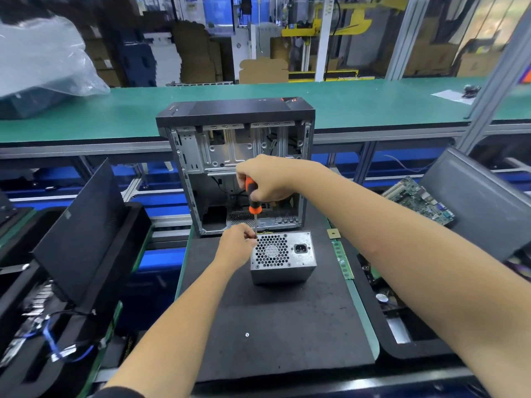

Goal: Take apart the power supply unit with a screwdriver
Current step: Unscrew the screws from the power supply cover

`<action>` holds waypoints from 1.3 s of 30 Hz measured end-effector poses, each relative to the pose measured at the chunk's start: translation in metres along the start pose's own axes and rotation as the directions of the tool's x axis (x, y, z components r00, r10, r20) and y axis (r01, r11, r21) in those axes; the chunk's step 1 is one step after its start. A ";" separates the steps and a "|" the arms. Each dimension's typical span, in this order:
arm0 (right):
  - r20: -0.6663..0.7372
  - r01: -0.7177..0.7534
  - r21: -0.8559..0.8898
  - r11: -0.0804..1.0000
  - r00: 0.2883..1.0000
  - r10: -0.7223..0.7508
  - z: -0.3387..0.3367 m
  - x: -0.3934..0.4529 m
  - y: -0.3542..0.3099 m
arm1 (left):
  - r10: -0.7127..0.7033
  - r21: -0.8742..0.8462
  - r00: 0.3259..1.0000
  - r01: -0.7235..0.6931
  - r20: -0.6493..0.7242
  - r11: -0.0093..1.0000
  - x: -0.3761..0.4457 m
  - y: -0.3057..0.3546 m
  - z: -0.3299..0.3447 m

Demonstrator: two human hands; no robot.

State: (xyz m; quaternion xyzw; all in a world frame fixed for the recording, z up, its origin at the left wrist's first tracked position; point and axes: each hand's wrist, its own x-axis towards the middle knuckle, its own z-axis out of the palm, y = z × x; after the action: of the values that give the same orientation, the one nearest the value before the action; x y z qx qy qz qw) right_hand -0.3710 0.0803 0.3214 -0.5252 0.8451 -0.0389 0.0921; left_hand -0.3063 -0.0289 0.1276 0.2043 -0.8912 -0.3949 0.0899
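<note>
A grey metal power supply unit (287, 258) stands on the black mat (275, 326), its honeycomb fan grille and power socket facing up. My right hand (265, 178) grips the orange-and-black screwdriver (253, 198) upright, with the tip down at the unit's top left corner. My left hand (237, 244) rests against the unit's left side, its fingertips pinching the screwdriver shaft near the tip. The screw under the tip is hidden.
An open, emptied computer case (238, 165) stands right behind the unit. One loose screw (247, 334) lies on the mat near me. A circuit board (419, 201) and a RAM stick (343, 261) sit at the right. Black trays with panels and cables (57, 343) fill the left.
</note>
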 end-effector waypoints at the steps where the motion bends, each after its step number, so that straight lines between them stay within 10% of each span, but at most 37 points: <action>1: 0.018 0.008 0.042 0.999 1.000 -0.009 -0.001 -0.002 -0.002 | -0.001 -0.006 1.000 0.001 0.005 1.000 -0.001 0.000 -0.001; 9: -0.068 -0.109 -0.247 0.963 0.993 0.095 0.005 0.001 -0.010 | -0.024 -0.015 1.000 0.024 0.009 1.000 -0.005 0.003 -0.002; 17: 0.052 0.043 0.063 0.997 0.998 -0.047 -0.001 -0.010 -0.010 | -0.025 0.023 1.000 0.025 0.011 0.999 -0.006 0.005 -0.003; 22: -0.118 -0.096 -0.092 0.991 0.989 0.085 0.011 -0.002 -0.010 | -0.024 0.043 0.999 0.023 0.031 0.999 -0.003 0.007 -0.005; 29: 0.059 0.022 0.131 0.991 0.998 -0.030 0.002 -0.009 -0.007 | -0.013 0.070 0.999 0.010 0.042 0.998 0.001 0.007 -0.006; 34: -0.131 -0.132 -0.068 0.989 0.984 0.123 0.012 -0.004 -0.003 | -0.011 0.070 0.998 0.007 0.061 0.998 0.003 0.009 -0.007; 39: -0.030 -0.054 -0.001 0.999 0.998 0.054 0.005 -0.005 0.001 | -0.017 0.051 0.998 0.014 0.055 0.999 0.004 0.009 -0.007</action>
State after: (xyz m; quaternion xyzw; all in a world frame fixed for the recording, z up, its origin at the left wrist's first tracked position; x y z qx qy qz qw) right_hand -0.3684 0.0852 0.3170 -0.5015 0.8604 -0.0433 0.0799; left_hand -0.3103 -0.0298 0.1394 0.2023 -0.9014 -0.3785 0.0570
